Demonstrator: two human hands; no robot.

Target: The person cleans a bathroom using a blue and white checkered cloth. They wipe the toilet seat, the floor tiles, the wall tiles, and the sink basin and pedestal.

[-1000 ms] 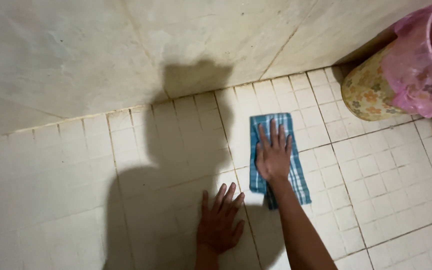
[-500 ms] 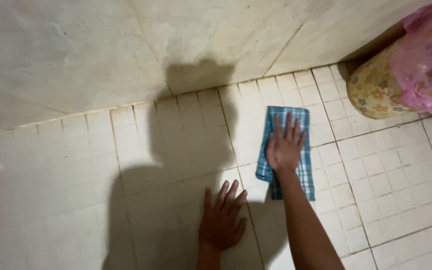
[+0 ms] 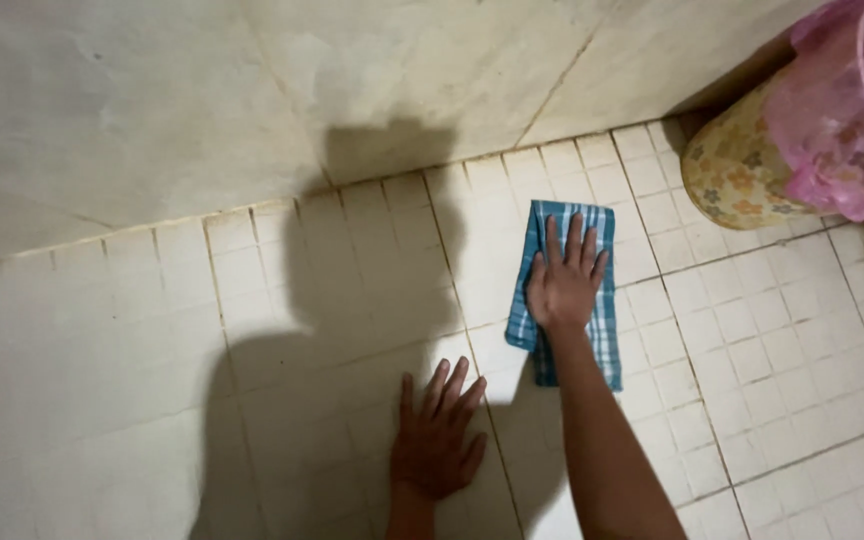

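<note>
Cream-coloured small tiles cover the floor [image 3: 772, 400], which meets a pale stone-like wall [image 3: 202, 100] along its far edge; a person's head-and-shoulders shadow falls across both. At the floor's far right corner stands a round container with a yellow floral pattern [image 3: 727, 170], touching a pink plastic bag [image 3: 842, 130] that lines a bin at the frame's edge.

Right of centre lies a blue-and-white checked cloth [image 3: 607, 330], folded into a long strip. The right hand [image 3: 564, 285] is pressed flat on it, fingers spread and pointing towards the wall, gripping nothing, only bearing down. Over the last second the cloth and this hand have travelled up the floor, from mid-floor to just short of the far edge, near the floral container but apart from it. That reads as one wiping stroke pushed outward, with the strip of tiles behind it already covered.

Nearer the floor's near edge, the left hand [image 3: 434, 435] stays planted in the shadow, open, palm down, fingers splayed, empty, apparently as a brace.
</note>
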